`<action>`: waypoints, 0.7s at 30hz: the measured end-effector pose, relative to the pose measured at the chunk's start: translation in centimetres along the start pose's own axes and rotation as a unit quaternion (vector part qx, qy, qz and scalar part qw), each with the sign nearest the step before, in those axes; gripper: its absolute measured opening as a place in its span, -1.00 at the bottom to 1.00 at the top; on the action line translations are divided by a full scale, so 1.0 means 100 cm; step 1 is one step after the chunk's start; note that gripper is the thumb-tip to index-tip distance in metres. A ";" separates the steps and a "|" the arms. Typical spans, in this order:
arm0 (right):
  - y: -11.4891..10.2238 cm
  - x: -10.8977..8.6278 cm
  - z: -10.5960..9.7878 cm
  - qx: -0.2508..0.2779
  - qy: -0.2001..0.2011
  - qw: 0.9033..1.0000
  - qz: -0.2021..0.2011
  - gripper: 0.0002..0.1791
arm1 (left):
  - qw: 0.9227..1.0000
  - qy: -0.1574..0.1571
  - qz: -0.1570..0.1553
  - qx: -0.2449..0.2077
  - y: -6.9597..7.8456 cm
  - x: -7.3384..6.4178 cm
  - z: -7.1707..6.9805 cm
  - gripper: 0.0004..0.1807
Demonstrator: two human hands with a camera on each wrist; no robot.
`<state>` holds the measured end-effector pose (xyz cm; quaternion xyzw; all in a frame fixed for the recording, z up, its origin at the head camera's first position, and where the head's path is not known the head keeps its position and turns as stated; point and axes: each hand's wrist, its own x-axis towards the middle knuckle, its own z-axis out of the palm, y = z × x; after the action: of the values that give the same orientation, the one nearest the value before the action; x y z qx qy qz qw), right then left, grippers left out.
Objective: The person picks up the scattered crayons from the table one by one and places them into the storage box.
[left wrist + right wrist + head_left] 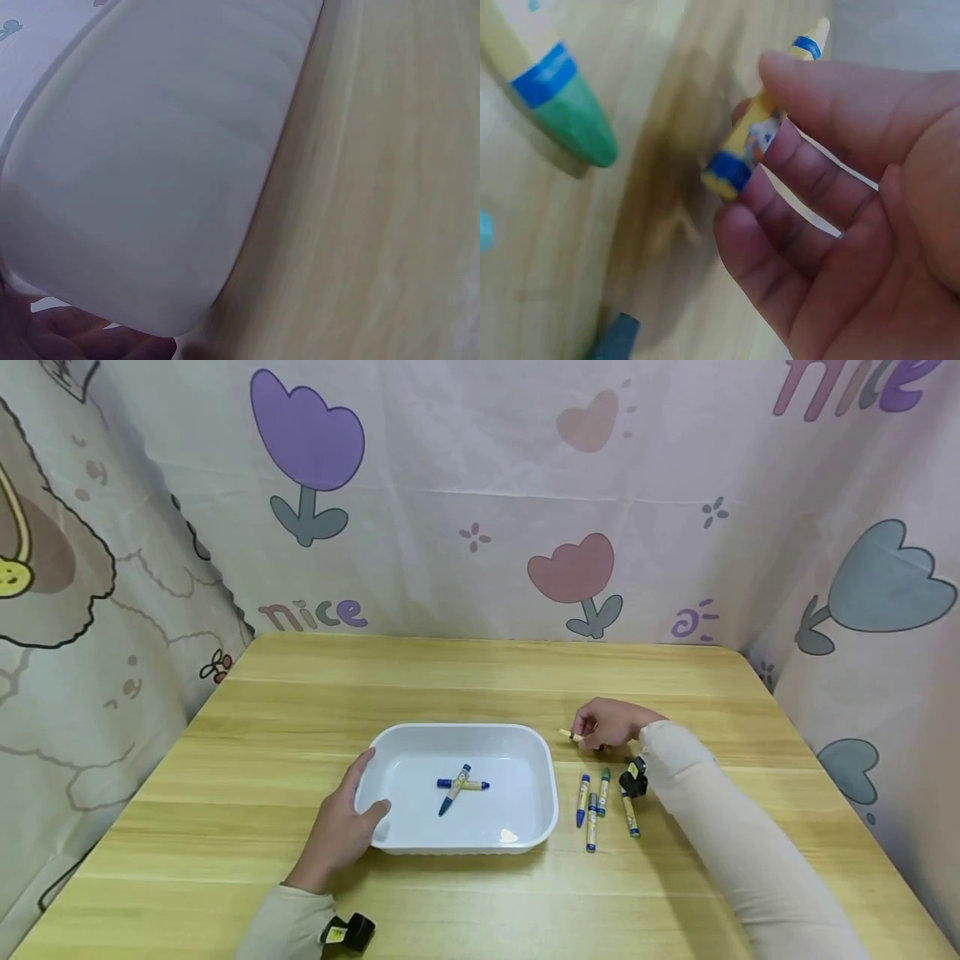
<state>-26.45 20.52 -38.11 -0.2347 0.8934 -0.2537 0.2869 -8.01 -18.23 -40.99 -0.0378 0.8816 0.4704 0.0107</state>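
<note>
My right hand (pixel 611 723) pinches a yellow crayon (pixel 567 734) between thumb and fingers, just above the table beyond the tray's right side. In the right wrist view this yellow crayon (pixel 733 171) shows blue bands and a pale tip pointing away. My left hand (pixel 343 825) holds the left end of a white plastic tray (pixel 550 793), thumb over the rim and fingers along the outside. Inside the tray two crayons (pixel 453 791) with blue and dark blue tips lie crossed. The left wrist view shows the tray's outer wall (pixel 150 165) and some curled fingertips (pixel 112 341).
Right of the tray several crayons lie on the wooden table (pixel 480 685): a blue one (pixel 582 800), a dark-capped one (pixel 592 822), a green-tipped one (pixel 603 792) and one (pixel 629 814) partly under the right wrist camera (pixel 634 777). A patterned curtain (pixel 442 510) hangs behind.
</note>
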 end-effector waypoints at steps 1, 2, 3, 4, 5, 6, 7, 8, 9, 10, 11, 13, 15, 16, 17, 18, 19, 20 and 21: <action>-0.001 -0.001 -0.001 0.010 -0.001 1.000 0.003 -0.90 | 1.000 -0.001 0.000 0.001 0.000 0.000 0.000 -0.23; -0.001 -0.001 -0.002 0.018 -0.003 1.000 0.003 -0.87 | 1.000 -0.002 0.000 0.002 0.001 0.000 0.000 -0.23; -0.002 -0.002 -0.003 0.027 -0.004 1.000 0.004 -0.82 | 1.000 -0.002 0.000 0.003 0.001 0.000 0.000 -0.23; -0.003 -0.002 -0.004 0.040 -0.005 0.999 0.009 -0.77 | 1.000 -0.003 -0.001 0.004 0.001 0.000 0.000 -0.23; -0.003 -0.002 -0.005 0.053 -0.007 0.998 0.014 -0.71 | 1.000 -0.004 -0.001 0.005 0.001 0.000 0.000 -0.23; -0.003 -0.003 -0.006 0.065 -0.008 0.998 0.021 -0.66 | 1.000 -0.005 -0.002 0.006 0.001 0.000 0.000 -0.23; -0.004 -0.003 -0.007 0.076 -0.011 0.997 0.027 -0.60 | 1.000 -0.004 -0.003 0.006 0.001 0.000 0.000 -0.23; -0.004 -0.003 -0.007 0.088 -0.012 0.996 0.032 -0.55 | 1.000 -0.004 -0.005 0.006 0.001 0.000 0.000 -0.23; -0.005 -0.004 -0.008 0.097 -0.012 0.995 0.035 -0.51 | 1.000 -0.004 -0.005 0.008 0.002 0.000 0.000 -0.23; -0.006 -0.004 -0.008 0.104 -0.011 0.994 0.039 -0.48 | 1.000 -0.004 -0.006 0.009 0.002 0.000 0.001 -0.23; -0.007 -0.005 -0.009 0.107 -0.009 0.993 0.038 -0.46 | 1.000 -0.004 -0.006 0.010 0.002 0.000 0.001 -0.23; -0.010 -0.005 -0.010 0.113 -0.005 0.993 0.037 -0.43 | 1.000 -0.003 -0.008 0.011 0.002 0.000 0.000 -0.22; -0.013 -0.005 -0.011 0.116 0.000 0.993 0.034 -0.43 | 1.000 -0.002 -0.008 0.010 0.002 0.000 0.000 -0.23; -0.014 -0.005 -0.011 0.115 0.001 0.993 0.031 -0.44 | 1.000 -0.002 -0.007 0.010 0.002 0.000 0.000 -0.23; -0.016 -0.005 -0.012 0.116 0.002 0.993 0.027 -0.44 | 1.000 -0.001 -0.007 0.009 0.002 0.000 0.000 -0.23; -0.017 -0.006 -0.013 0.118 0.002 0.993 0.022 -0.44 | 1.000 -0.001 -0.007 0.009 0.002 0.000 0.000 -0.23; -0.019 -0.006 -0.013 0.120 0.003 0.993 0.019 -0.44 | 1.000 -0.001 -0.007 0.008 0.002 0.000 0.000 -0.23; -0.021 -0.006 -0.014 0.123 0.003 0.992 0.016 -0.44 | 1.000 -0.001 -0.006 0.009 0.002 0.000 0.000 -0.23; -0.023 -0.006 -0.015 0.125 0.002 0.992 0.011 -0.44 | 1.000 -0.001 -0.005 0.009 0.002 0.000 0.000 -0.23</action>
<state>-26.32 19.61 -35.44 -0.1865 0.8580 -0.3603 0.3150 -8.07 -18.08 -40.82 -0.0421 0.8855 0.4625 0.0140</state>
